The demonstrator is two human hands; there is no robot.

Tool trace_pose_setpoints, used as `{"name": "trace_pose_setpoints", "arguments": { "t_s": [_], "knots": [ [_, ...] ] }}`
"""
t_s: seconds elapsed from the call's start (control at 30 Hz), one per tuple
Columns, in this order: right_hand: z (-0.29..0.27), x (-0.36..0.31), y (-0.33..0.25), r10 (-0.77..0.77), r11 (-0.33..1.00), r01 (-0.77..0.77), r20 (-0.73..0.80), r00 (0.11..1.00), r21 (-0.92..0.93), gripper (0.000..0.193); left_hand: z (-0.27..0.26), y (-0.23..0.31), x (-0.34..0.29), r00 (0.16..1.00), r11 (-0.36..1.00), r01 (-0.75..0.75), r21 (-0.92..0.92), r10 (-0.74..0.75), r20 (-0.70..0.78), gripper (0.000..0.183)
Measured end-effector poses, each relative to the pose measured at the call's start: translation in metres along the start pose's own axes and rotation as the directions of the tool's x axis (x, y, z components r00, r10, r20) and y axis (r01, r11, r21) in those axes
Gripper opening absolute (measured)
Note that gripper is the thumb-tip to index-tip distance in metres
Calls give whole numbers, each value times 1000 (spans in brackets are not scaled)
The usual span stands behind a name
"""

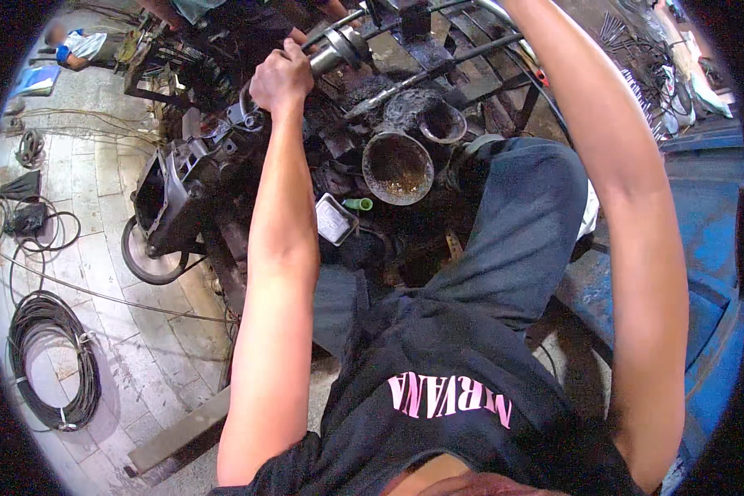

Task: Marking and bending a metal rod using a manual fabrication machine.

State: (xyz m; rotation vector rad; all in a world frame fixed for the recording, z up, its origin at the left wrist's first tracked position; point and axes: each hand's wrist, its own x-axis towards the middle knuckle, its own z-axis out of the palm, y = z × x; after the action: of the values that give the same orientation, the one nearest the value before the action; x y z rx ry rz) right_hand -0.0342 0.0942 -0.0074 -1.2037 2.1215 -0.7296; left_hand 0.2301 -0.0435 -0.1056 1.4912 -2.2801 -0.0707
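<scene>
My left hand (282, 77) is closed, its fingers curled round something I cannot make out. Just to its right is a shiny metal cylinder (331, 56) on a dark, greasy machine. My right forearm (566, 58) stretches up past the top edge, so the right hand is out of sight. Below the cylinder, dark metal rods (380, 97) slant across the machine. Two round, dirty metal bowls sit between my arms: a larger one (398, 168) with bits at its bottom and a smaller one (443, 124). Near my left forearm lie a white tray (336, 221) and a small green cup (358, 204).
A coil of black cable (25, 355) and loose hoses (66, 221) lie on the tiled floor at left. A metal bar (182, 430) rests near my left elbow. Blue metal (703, 248) stands at right. Other people (87, 48) are at the far left and top.
</scene>
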Motion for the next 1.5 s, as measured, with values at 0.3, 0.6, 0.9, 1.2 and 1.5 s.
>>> {"name": "trace_pose_setpoints", "arguments": {
  "t_s": [0.3, 0.6, 0.9, 1.2, 1.5],
  "knots": [
    [-3, 5, 3, -7, 999, 8, -27, 1000, 38, 25, -1, 0, 2, 1000, 1000, -20, -23, 20, 18, 62],
    [-2, 2, -1, -4, 999, 2, 31, 1000, 48, 27, 3, -9, 7, 998, 999, -27, -17, 28, 51, 64],
    [-1, 2, 4, 41, 989, -45, 26, 999, 139, 23, 2, -6, 6, 1000, 998, -28, -49, 28, 4, 61],
    [-4, -4, 8, -159, 984, 159, 5, 987, -82, 38, 2, -8, 4, 999, 995, -33, -94, 30, -33, 57],
    [-4, -1, -45, -37, 848, 57, 48, 998, -527, 31, 11, -15, 10, 1000, 997, -27, -77, 25, -19, 56]
  ]
}}
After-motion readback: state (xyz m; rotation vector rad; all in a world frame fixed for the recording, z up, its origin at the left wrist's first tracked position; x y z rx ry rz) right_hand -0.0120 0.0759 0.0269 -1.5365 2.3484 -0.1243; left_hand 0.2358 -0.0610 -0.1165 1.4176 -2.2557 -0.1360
